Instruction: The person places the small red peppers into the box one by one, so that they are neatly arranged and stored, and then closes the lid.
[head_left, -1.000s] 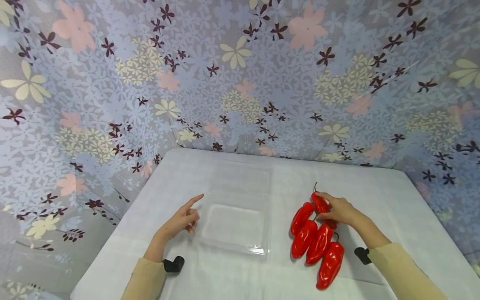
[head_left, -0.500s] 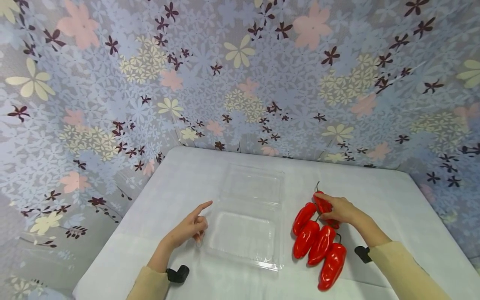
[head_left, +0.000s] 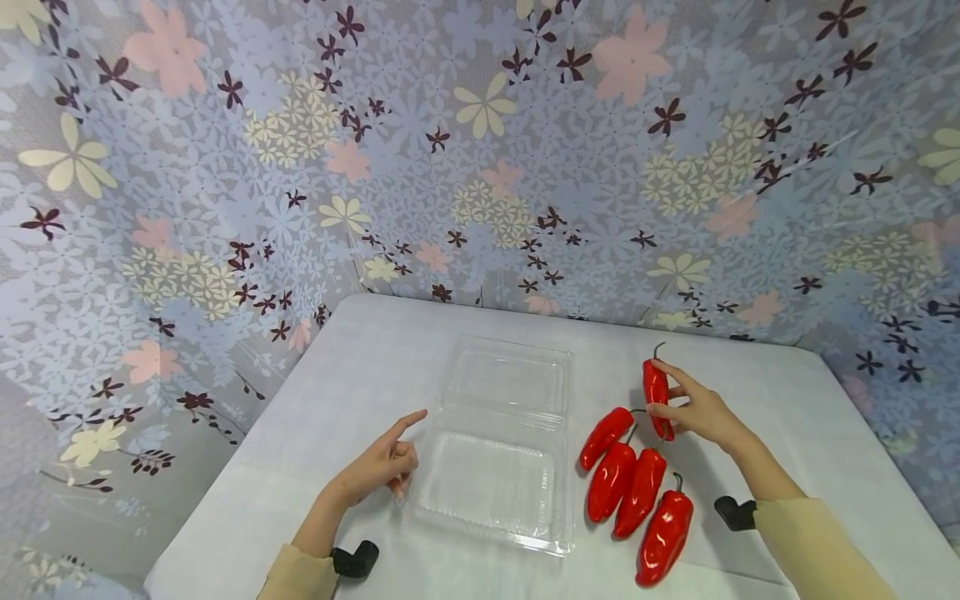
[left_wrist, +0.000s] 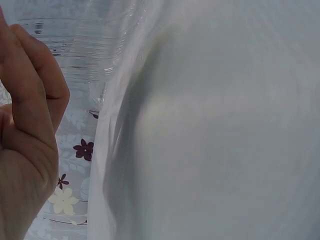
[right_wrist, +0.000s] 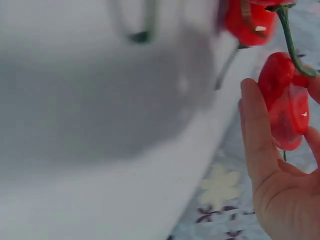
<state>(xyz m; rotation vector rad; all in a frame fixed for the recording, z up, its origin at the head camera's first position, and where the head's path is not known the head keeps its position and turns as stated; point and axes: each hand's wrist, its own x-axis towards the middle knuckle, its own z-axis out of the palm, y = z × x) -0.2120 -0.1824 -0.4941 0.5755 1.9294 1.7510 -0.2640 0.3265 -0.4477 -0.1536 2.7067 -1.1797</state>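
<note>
A red chili pepper [head_left: 656, 392] with a thin stem is held between the thumb and fingers of my right hand [head_left: 693, 408], at the far end of the pepper group. In the right wrist view the same pepper [right_wrist: 287, 107] lies between the thumb side and the fingers. My left hand [head_left: 381, 460] is beside the left edge of a clear plastic clamshell box [head_left: 562, 500], index finger stretched out and the other fingers loosely bent. The box lies open, its lid [head_left: 510, 379] folded back. In the left wrist view the ridged plastic [left_wrist: 85, 50] shows behind the fingers.
Several more red peppers [head_left: 611, 483] lie right of the box, one [head_left: 665, 537] nearest the front. A white cloth [head_left: 390, 333] covers the table, and a floral curtain [head_left: 480, 167] hangs behind it. Each wrist wears a black camera mount [head_left: 356, 559].
The box first slides right with my left hand following, then both barely move. My right hand draws its pepper away from the group, toward the back and slightly right.
</note>
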